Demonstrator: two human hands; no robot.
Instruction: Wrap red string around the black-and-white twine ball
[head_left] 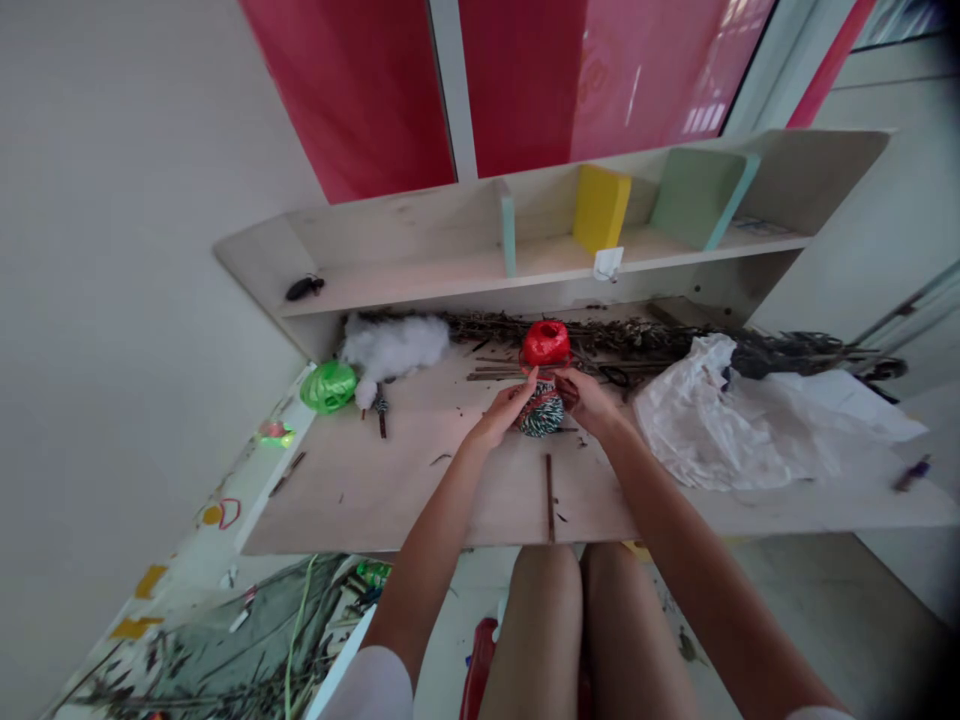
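Observation:
In the middle of the desk is a ball of green-and-white twisted cord (pixel 541 418) with a reddish strand across it. My left hand (pixel 504 412) grips its left side, thumb pointing up along it. At the upper right of the ball my right hand (pixel 586 400) is closed, its fingertips pinched at a thin red string. Just beyond both hands stands a roll of red plastic twine (pixel 546 343), and red string shows between it and my fingers. The undersides of my fingers are hidden.
Dry twigs (pixel 480 327) line the back under a shelf (pixel 450 283). White stuffing (pixel 405 343) and green twine (pixel 328 387) lie left; a crumpled white plastic bag (pixel 697 420) lies right. One brown stick (pixel 550 495) rests near the front edge, above my knees.

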